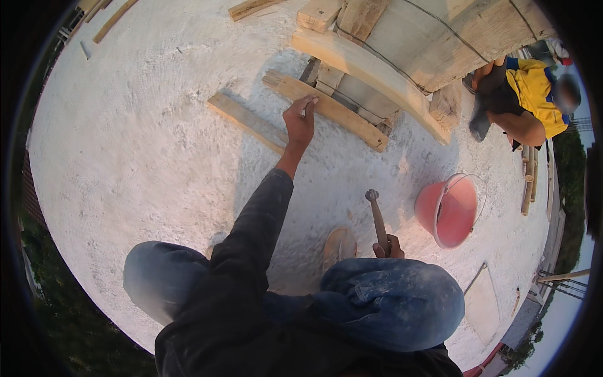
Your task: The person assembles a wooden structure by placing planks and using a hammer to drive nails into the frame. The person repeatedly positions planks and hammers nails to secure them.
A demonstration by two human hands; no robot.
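Plank on the slab: a loose plank [246,120] lies flat on the pale concrete, left of the slanted board and almost parallel to it, probably set within reach.
Left hand: my left hand [300,120] is stretched out at full arm's length to the slanted board [330,109]. Thumb and forefinger are pinched on something small and thin at the board's upper face; it looks like a nail [309,104] held upright, though it is too small to be sure. The other fingers curl in, clear of the spot.
Slanted board: it leans against the foot of the timber formwork [402,44], seemingly as a brace, so my fingers steady the piece where board meets frame.
Right hand: my right hand [388,247] sits low by my knee, well below the slanted board, fingers wrapped tight round the handle of a hammer [376,217], head pointing up towards the board.
Bucket: a pink bucket [450,210] stands right of the hammer, below the board's right end.
Other person: someone in yellow [532,94] crouches far right, past the formwork.
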